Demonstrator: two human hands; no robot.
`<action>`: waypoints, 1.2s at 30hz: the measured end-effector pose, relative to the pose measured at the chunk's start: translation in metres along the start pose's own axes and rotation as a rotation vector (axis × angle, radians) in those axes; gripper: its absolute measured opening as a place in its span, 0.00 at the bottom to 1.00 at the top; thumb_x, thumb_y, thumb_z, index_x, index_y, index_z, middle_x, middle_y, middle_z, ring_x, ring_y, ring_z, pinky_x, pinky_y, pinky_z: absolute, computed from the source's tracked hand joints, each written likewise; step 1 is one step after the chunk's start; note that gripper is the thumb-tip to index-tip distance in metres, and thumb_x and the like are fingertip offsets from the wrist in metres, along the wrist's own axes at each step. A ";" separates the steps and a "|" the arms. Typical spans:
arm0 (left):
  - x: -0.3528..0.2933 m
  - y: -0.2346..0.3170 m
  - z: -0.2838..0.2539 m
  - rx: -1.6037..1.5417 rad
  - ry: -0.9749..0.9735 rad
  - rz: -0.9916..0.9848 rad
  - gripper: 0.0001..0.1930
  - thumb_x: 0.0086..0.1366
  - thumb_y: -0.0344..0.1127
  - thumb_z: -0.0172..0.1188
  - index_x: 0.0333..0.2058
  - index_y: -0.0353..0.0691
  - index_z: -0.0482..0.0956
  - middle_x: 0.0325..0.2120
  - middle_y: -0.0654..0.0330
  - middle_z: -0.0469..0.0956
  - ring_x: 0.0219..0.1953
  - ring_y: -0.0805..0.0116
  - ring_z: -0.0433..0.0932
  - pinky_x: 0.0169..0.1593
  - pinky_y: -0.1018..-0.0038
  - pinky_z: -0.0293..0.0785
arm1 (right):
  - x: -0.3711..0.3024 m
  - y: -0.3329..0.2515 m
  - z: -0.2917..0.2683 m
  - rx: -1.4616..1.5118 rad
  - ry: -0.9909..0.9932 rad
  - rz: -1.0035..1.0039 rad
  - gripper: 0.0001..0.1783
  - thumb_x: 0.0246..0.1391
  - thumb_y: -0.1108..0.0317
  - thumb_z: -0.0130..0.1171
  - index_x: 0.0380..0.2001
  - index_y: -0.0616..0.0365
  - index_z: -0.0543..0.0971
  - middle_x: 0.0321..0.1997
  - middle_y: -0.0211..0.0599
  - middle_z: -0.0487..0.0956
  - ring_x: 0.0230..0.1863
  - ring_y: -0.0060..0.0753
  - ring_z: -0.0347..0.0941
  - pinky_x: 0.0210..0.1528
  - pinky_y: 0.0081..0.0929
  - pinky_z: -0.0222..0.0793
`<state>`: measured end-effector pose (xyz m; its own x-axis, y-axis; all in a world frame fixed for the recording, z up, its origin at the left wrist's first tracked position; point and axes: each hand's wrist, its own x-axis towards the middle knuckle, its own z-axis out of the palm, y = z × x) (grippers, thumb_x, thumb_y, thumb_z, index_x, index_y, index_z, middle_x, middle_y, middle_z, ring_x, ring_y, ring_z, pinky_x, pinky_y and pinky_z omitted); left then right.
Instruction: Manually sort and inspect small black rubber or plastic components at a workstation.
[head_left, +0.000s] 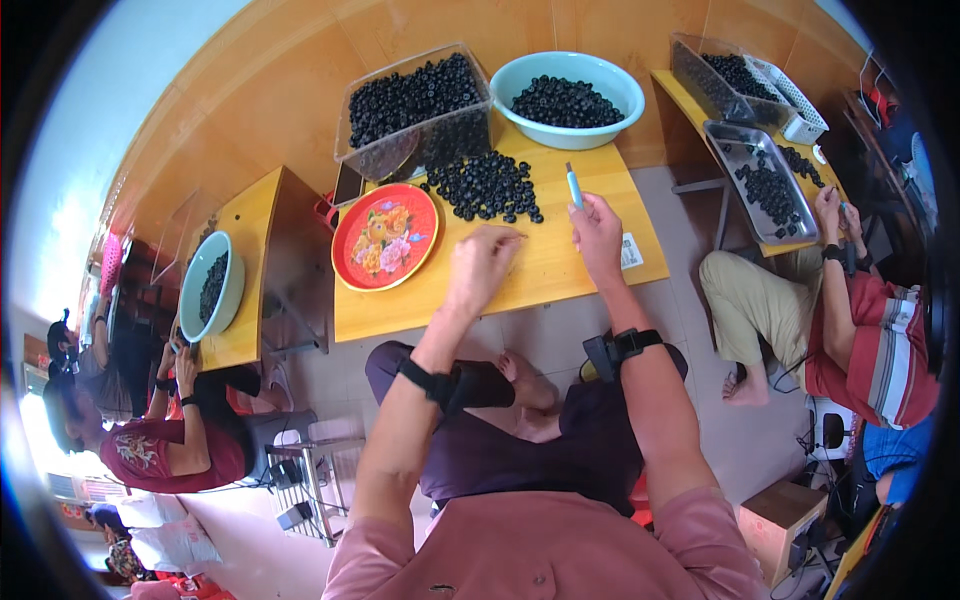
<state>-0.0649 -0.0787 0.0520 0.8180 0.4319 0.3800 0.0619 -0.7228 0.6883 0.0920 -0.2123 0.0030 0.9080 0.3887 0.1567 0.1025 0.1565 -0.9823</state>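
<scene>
My right hand is closed around a small tool with a light-blue handle; its short, dark metal tip points away from me. To its left, my left hand hovers over the near part of the yellow table, thumb and fingers pinched together. Whatever lies between those fingers is too small to make out. Just beyond my left hand spreads a loose pile of small black round pieces. A red round tray with a flower print sits left of the pile.
At the table's back stand a clear plastic bin and a light-blue basin, both holding black pieces. A white printed card lies at the right edge. Co-workers sit at side tables, with a metal tray right and another basin left.
</scene>
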 end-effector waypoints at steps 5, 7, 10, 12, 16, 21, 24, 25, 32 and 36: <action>0.028 -0.044 0.018 0.127 -0.017 -0.058 0.07 0.62 0.30 0.63 0.38 0.35 0.83 0.36 0.49 0.81 0.38 0.51 0.82 0.43 0.61 0.79 | 0.001 0.002 -0.003 -0.027 0.023 0.040 0.16 0.59 0.68 0.63 0.48 0.64 0.78 0.24 0.27 0.76 0.20 0.16 0.69 0.22 0.19 0.65; 0.036 -0.044 0.027 0.122 -0.033 -0.006 0.08 0.61 0.30 0.64 0.38 0.37 0.82 0.36 0.49 0.79 0.39 0.50 0.81 0.44 0.59 0.78 | 0.002 0.004 -0.002 -0.025 0.025 0.042 0.16 0.59 0.68 0.63 0.48 0.65 0.78 0.24 0.27 0.77 0.20 0.16 0.69 0.23 0.20 0.66; 0.045 -0.049 0.034 0.193 -0.034 0.107 0.08 0.60 0.30 0.64 0.38 0.37 0.82 0.36 0.49 0.79 0.41 0.49 0.80 0.46 0.58 0.77 | 0.003 0.005 -0.001 -0.007 0.018 0.041 0.16 0.59 0.69 0.63 0.48 0.65 0.78 0.25 0.27 0.77 0.21 0.16 0.69 0.23 0.19 0.66; 0.051 -0.053 0.034 0.210 -0.043 0.108 0.09 0.59 0.30 0.65 0.38 0.37 0.82 0.35 0.49 0.79 0.40 0.49 0.80 0.46 0.59 0.77 | 0.003 0.001 0.002 -0.054 0.009 0.072 0.16 0.59 0.69 0.63 0.48 0.65 0.78 0.26 0.27 0.78 0.21 0.16 0.69 0.23 0.19 0.67; 0.056 -0.047 0.038 0.284 -0.088 0.118 0.09 0.57 0.30 0.66 0.38 0.37 0.81 0.36 0.49 0.80 0.41 0.48 0.80 0.46 0.58 0.77 | 0.003 0.006 0.000 -0.041 0.011 0.028 0.16 0.59 0.69 0.63 0.48 0.65 0.78 0.26 0.27 0.78 0.21 0.16 0.69 0.23 0.20 0.67; 0.059 -0.050 0.039 0.280 -0.105 0.092 0.09 0.58 0.31 0.65 0.38 0.37 0.81 0.36 0.49 0.81 0.41 0.47 0.80 0.46 0.58 0.78 | 0.002 0.007 0.002 -0.165 0.007 0.012 0.15 0.59 0.69 0.63 0.47 0.64 0.78 0.25 0.28 0.78 0.21 0.17 0.69 0.23 0.21 0.66; 0.056 -0.051 0.038 0.250 -0.029 0.091 0.10 0.58 0.30 0.64 0.39 0.38 0.82 0.35 0.50 0.81 0.39 0.48 0.81 0.45 0.58 0.78 | 0.000 0.004 0.004 -0.170 -0.011 -0.007 0.14 0.59 0.69 0.62 0.47 0.64 0.79 0.25 0.28 0.77 0.20 0.17 0.68 0.23 0.21 0.66; 0.055 -0.048 0.039 0.217 0.040 0.105 0.10 0.58 0.30 0.64 0.39 0.38 0.82 0.35 0.50 0.82 0.38 0.50 0.82 0.44 0.60 0.79 | 0.000 0.004 0.003 -0.177 -0.006 -0.008 0.14 0.59 0.69 0.62 0.47 0.64 0.79 0.25 0.28 0.77 0.20 0.17 0.68 0.23 0.21 0.66; 0.009 -0.043 0.013 -0.151 0.171 -0.307 0.11 0.59 0.32 0.66 0.40 0.36 0.85 0.29 0.53 0.83 0.29 0.65 0.82 0.38 0.70 0.78 | 0.002 0.006 0.002 -0.113 -0.002 0.050 0.14 0.61 0.67 0.60 0.47 0.64 0.78 0.27 0.28 0.77 0.23 0.16 0.69 0.24 0.20 0.66; -0.011 -0.052 0.020 -0.298 0.191 -0.359 0.11 0.60 0.31 0.68 0.42 0.35 0.84 0.31 0.54 0.85 0.28 0.70 0.82 0.38 0.73 0.77 | 0.004 0.010 0.001 -0.233 -0.075 0.006 0.14 0.64 0.67 0.57 0.49 0.63 0.78 0.25 0.23 0.72 0.22 0.13 0.63 0.24 0.16 0.59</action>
<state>-0.0655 -0.0566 0.0000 0.6542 0.7361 0.1736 0.1318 -0.3370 0.9322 0.0961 -0.2086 -0.0064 0.8772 0.4562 0.1494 0.1959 -0.0561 -0.9790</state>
